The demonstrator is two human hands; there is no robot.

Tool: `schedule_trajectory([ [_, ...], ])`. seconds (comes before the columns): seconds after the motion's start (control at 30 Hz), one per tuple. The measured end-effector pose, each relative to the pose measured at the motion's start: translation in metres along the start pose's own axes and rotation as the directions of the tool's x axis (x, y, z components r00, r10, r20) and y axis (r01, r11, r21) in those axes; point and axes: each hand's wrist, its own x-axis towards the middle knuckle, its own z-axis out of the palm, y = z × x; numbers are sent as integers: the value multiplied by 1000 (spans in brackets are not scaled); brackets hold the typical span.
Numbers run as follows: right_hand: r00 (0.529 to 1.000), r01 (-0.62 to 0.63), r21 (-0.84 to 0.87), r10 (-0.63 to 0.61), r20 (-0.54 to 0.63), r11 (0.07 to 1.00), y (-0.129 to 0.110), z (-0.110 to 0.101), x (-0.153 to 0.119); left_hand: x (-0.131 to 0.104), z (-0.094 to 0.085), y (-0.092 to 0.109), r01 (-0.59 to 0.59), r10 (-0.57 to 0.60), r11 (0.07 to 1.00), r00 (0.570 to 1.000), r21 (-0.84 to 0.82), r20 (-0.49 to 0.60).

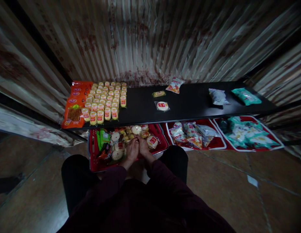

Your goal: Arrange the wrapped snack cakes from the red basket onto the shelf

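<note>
The left hand (pixel 132 151) and the right hand (pixel 144 149) are held close together over a red plastic basket (pixel 91 155). Their fingers (pixel 135 141) are bent in and nearly meet. How far they are spread, and whether anything is held between them, cannot be told. Under and just past the fingers, small shiny yellow packets (pixel 127 132) are piled in the basket. A round pale packet (pixel 136 129) is seen just ahead of the fingers, and a round clear-wrapped biscuit packet (pixel 152 141) is found just to their right. Well to their left, a bright green packet (pixel 103 138) is tucked in. Farther ahead and left, small yellow packets with red labels (pixel 100 117) are lined up on a long black shelf (pixel 140 111), and flat orange bags (pixel 76 97) are laid beside them.
</note>
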Motion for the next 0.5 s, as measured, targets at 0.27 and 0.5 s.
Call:
schedule_trajectory([
  [0.27, 997, -47, -256, 60, 42, 966, 0, -16, 6, 15, 21, -6, 281, -308, 899, 951, -337, -26],
  [0.5, 984, 27, -629, 89, 152, 777, 9, -46, 36, 20, 47, -10, 590, -618, 384, 735, -710, 277],
])
